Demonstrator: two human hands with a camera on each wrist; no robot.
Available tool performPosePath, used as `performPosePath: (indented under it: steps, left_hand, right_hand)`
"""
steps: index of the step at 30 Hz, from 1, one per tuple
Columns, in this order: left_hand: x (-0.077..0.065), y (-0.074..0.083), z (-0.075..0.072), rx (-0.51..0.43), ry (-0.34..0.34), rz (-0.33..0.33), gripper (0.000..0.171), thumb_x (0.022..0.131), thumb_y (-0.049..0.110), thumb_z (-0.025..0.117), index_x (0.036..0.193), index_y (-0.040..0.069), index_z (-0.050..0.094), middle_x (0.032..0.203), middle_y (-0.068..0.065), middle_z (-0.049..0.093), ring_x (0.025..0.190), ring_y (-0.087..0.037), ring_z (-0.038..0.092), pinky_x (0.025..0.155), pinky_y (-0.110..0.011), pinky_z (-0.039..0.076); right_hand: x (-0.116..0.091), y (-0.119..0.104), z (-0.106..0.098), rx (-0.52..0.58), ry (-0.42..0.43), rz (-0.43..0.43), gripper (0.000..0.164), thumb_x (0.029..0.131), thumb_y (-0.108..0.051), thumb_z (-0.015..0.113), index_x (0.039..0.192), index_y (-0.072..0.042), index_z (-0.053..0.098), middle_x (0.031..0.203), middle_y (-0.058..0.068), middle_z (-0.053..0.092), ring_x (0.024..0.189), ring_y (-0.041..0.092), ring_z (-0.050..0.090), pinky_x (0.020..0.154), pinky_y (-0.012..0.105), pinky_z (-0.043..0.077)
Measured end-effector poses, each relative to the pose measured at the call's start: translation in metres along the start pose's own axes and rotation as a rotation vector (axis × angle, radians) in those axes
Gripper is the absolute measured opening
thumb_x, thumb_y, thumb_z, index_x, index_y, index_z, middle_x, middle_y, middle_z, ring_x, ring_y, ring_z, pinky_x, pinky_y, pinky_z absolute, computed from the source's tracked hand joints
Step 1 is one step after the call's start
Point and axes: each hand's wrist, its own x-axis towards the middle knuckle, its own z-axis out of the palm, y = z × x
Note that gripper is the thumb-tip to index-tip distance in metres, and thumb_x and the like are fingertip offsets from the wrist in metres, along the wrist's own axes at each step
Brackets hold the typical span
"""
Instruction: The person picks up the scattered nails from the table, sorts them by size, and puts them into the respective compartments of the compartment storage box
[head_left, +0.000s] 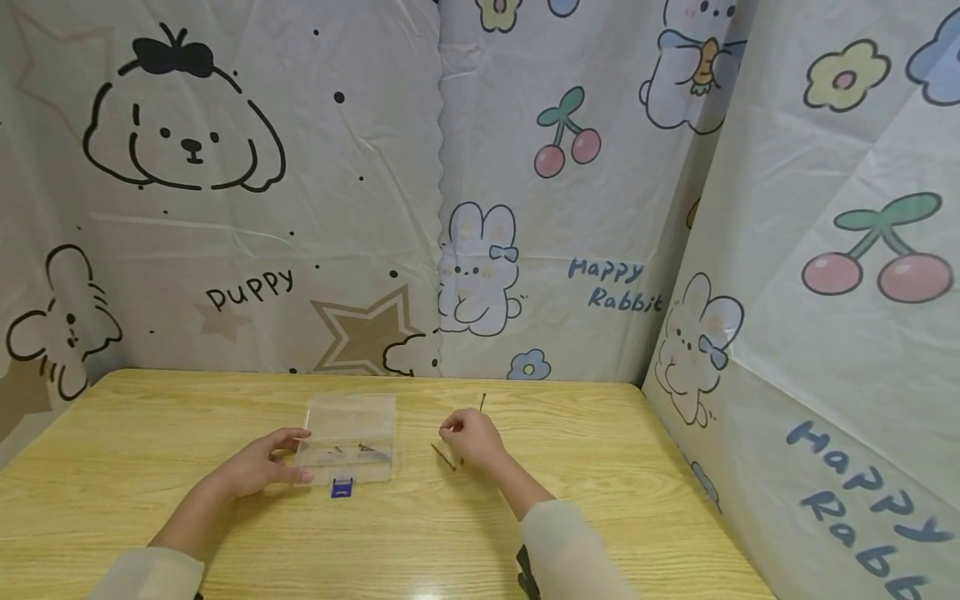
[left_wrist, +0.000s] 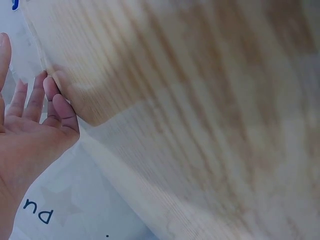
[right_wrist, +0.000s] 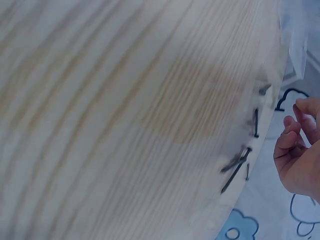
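A clear plastic box [head_left: 348,417] with a blue latch [head_left: 341,487] lies on the table, several small dark nails [head_left: 365,448] showing in its front part. My left hand [head_left: 262,462] holds the box by its left side, thumb at the front corner and fingers farther back. To the right of the box, my right hand [head_left: 474,437] is over the table, thumb and index fingertips brought together on a tiny dark nail, mostly hidden by the fingers. Loose nails lie around that hand: a longer one [head_left: 443,457] in front and another [head_left: 483,402] behind.
The wood-grain table [head_left: 420,542] ends at a printed cloth [head_left: 360,208] hanging behind it. Another cloth [head_left: 787,350] drops along the right edge. Several nails [right_wrist: 235,170] are scattered near the table's far edge in the right wrist view.
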Motion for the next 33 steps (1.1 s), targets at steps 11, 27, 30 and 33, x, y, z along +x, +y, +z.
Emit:
performPosePath:
  steps: [11,27,30,33]
  left_hand:
    - [0.0,-0.001,-0.001,0.019,0.009,-0.01,0.077,0.082,0.027,0.073,0.138,-0.007,0.032,0.134,-0.038,0.036,0.123,-0.058,0.035,0.095,-0.058,0.041]
    - [0.001,-0.001,0.0,0.033,0.012,-0.017,0.077,0.082,0.028,0.073,0.138,-0.006,0.032,0.135,-0.039,0.034,0.123,-0.06,0.033,0.094,-0.061,0.041]
    - [0.001,0.0,0.001,0.025,0.011,-0.025,0.078,0.081,0.028,0.073,0.139,-0.006,0.032,0.135,-0.038,0.034,0.124,-0.059,0.033,0.095,-0.061,0.04]
    - [0.001,-0.001,0.001,0.015,0.012,-0.032,0.078,0.081,0.029,0.073,0.139,-0.005,0.033,0.136,-0.038,0.034,0.125,-0.059,0.032,0.096,-0.061,0.038]
  right_hand:
    - [-0.004,0.028,-0.015,-0.033,0.032,0.009,0.011,0.087,-0.016,0.063,0.089,-0.008,0.07,0.082,0.004,0.06,0.072,0.014,0.05,0.063,0.028,0.042]
    - [-0.003,0.041,-0.012,-0.207,-0.008,-0.01,0.013,0.088,-0.015,0.064,0.099,-0.01,0.069,0.078,0.002,0.052,0.065,0.012,0.046,0.056,0.025,0.038]
    - [-0.003,0.041,-0.012,-0.219,-0.033,-0.025,0.017,0.088,-0.016,0.063,0.104,-0.012,0.069,0.08,0.002,0.051,0.065,0.012,0.046,0.055,0.024,0.037]
    - [-0.002,0.041,-0.012,-0.231,-0.053,-0.039,0.018,0.089,-0.017,0.063,0.105,-0.013,0.07,0.08,0.002,0.051,0.065,0.012,0.046,0.054,0.024,0.038]
